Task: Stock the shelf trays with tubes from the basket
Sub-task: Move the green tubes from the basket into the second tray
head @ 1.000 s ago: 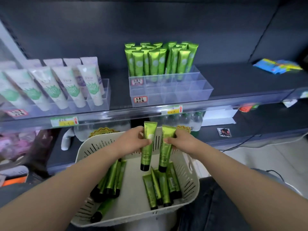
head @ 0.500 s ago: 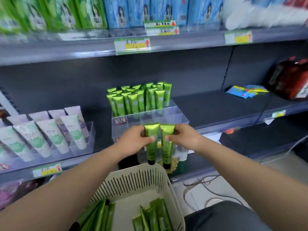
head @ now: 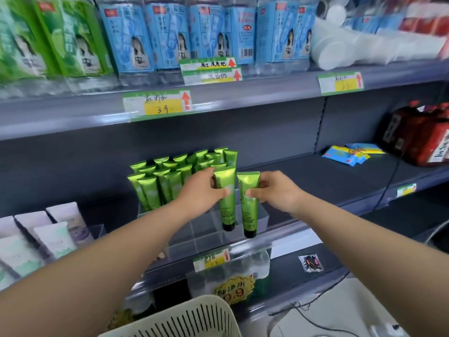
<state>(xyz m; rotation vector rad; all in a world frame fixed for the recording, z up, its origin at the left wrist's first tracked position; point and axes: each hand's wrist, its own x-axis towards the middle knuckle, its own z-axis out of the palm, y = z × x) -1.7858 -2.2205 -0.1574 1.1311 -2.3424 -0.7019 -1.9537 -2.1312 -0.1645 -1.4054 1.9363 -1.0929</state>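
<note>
My left hand (head: 200,193) pinches one green tube (head: 227,203) near its flat top, cap hanging down. Beside it my right hand (head: 272,190) pinches a second green tube (head: 249,210) the same way. Both tubes hang over the clear divided tray (head: 201,234) on the middle shelf, right of the several green tubes (head: 155,183) standing in its back rows. The front compartments under the held tubes look bare. Only the rim of the cream basket (head: 194,317) shows at the bottom edge.
White tubes (head: 53,237) stand in a clear tray at the left. Blue and green cartons (head: 170,35) fill the shelf above. Blue packets (head: 349,154) and a red pack (head: 422,135) lie on the right of the middle shelf. Cables run over the floor (head: 328,319) at lower right.
Both hands have lifted the two tubes from over the basket up to the tray on the shelf. The view has tilted up, so the basket has dropped to the bottom edge.
</note>
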